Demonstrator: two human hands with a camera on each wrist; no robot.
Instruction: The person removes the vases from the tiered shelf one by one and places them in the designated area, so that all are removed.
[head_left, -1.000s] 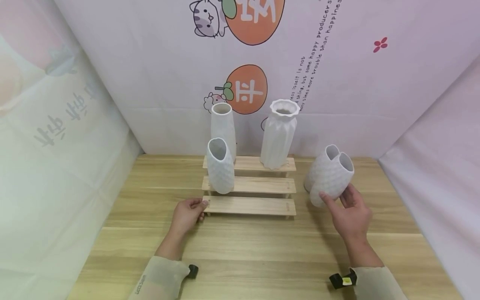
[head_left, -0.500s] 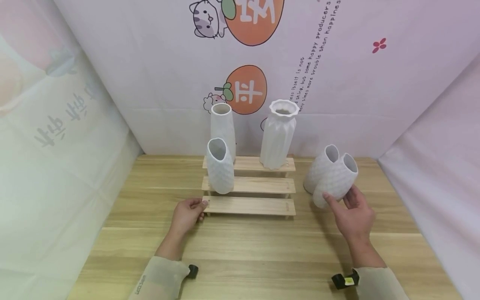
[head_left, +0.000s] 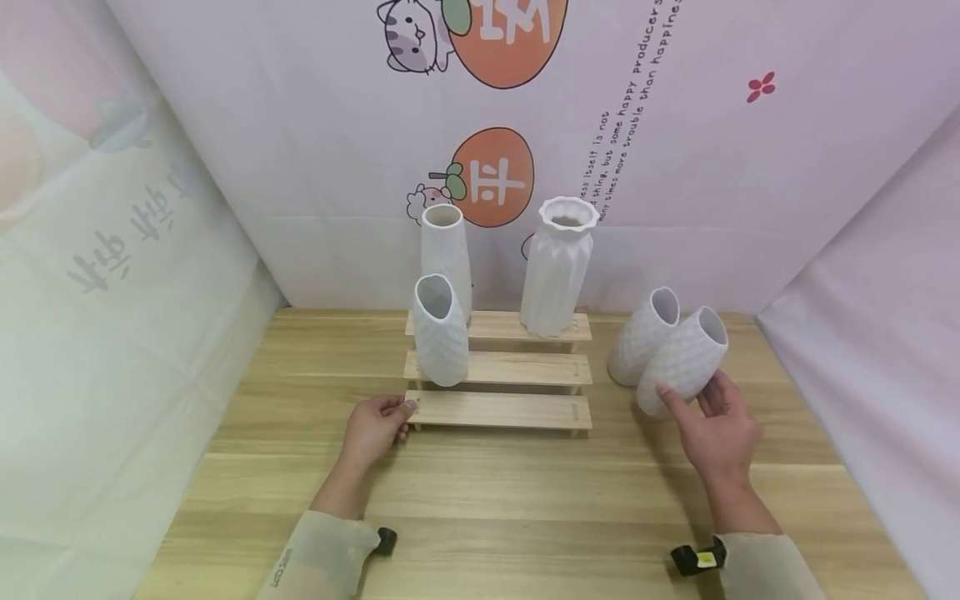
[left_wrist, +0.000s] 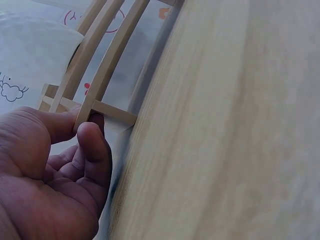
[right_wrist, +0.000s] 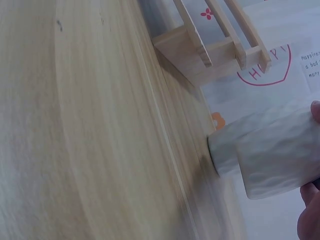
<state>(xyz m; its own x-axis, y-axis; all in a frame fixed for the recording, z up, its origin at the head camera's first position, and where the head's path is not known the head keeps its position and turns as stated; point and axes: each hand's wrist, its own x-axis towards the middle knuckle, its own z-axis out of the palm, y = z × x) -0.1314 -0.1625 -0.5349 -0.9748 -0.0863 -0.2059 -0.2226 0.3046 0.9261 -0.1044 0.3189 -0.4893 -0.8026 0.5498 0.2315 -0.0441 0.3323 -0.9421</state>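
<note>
My left hand (head_left: 377, 427) pinches the left end of the lowest step of a three-step wooden display rack (head_left: 495, 410); the left wrist view shows thumb and forefinger (left_wrist: 92, 142) on that end. At the right, my right hand (head_left: 720, 429) grips a white textured vase (head_left: 684, 364), which is tilted with its mouth to the upper right. Its base hangs above the table in the right wrist view. Just behind it, a similar white vase (head_left: 637, 342) stands on the table, partly covered by the held one.
On the rack's top step stand a tall smooth vase (head_left: 446, 250) at left and a fluted vase with a scalloped rim (head_left: 558, 267) at right. A slant-mouthed vase (head_left: 441, 333) is on the middle step. A printed cloth (head_left: 337, 167) hangs behind the wooden table (head_left: 510, 517).
My right hand has moved to the right with the vase, so more of the vase behind it shows. The left hand has stayed at the rack's end.
</note>
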